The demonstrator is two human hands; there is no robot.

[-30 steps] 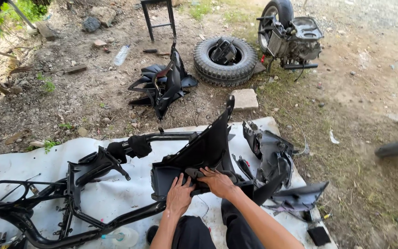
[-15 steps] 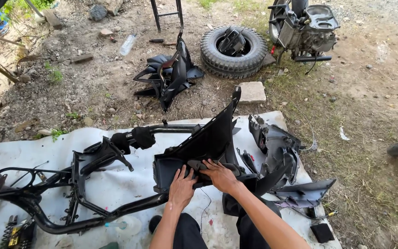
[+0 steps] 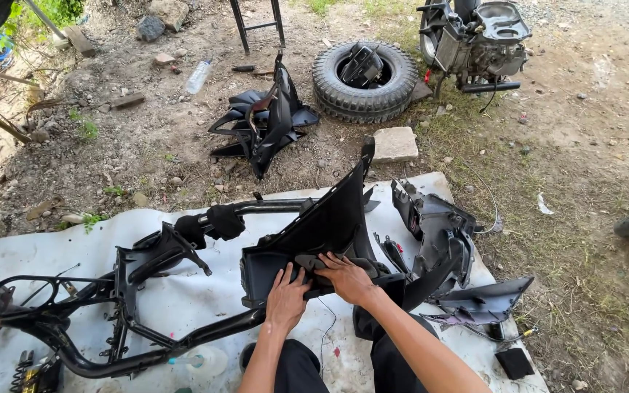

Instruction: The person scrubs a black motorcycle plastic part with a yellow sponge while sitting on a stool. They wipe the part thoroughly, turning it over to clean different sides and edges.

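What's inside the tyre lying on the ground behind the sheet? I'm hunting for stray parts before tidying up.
A black plastic part sits in the middle of the tyre, leaning against its far inner edge. Whatever lies beneath that part, or under the tyre itself, is covered and cannot be seen.

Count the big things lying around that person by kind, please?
Hands on the black panel: 2, left hand and right hand
Scooter frame: 1
Tyre: 1
Engine block: 1
Stone slab: 1
Plastic bottle: 1
Total: 7

Frame [image 3: 111, 320] on sheet [image 3: 198, 291], tyre [image 3: 364, 80] behind.
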